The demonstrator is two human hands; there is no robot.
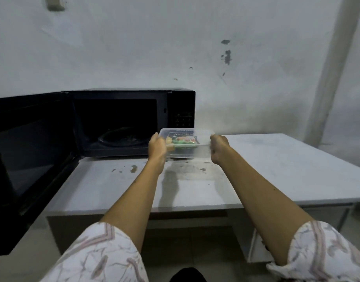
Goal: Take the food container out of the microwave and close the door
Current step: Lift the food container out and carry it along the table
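A clear plastic food container (186,142) with green and orange food inside hangs in the air just in front of the microwave's lower right corner. My left hand (157,147) grips its left end and my right hand (219,148) grips its right end. The black microwave (181,104) stands on the table against the wall. Its door (28,151) is swung wide open to the left. Inside, the glass turntable (122,138) lies bare in the dark cavity.
The grey table (277,169) stretches to the right of the microwave and toward me, with dark stains near its middle. The open door juts out past the table's left edge. A white wall stands behind.
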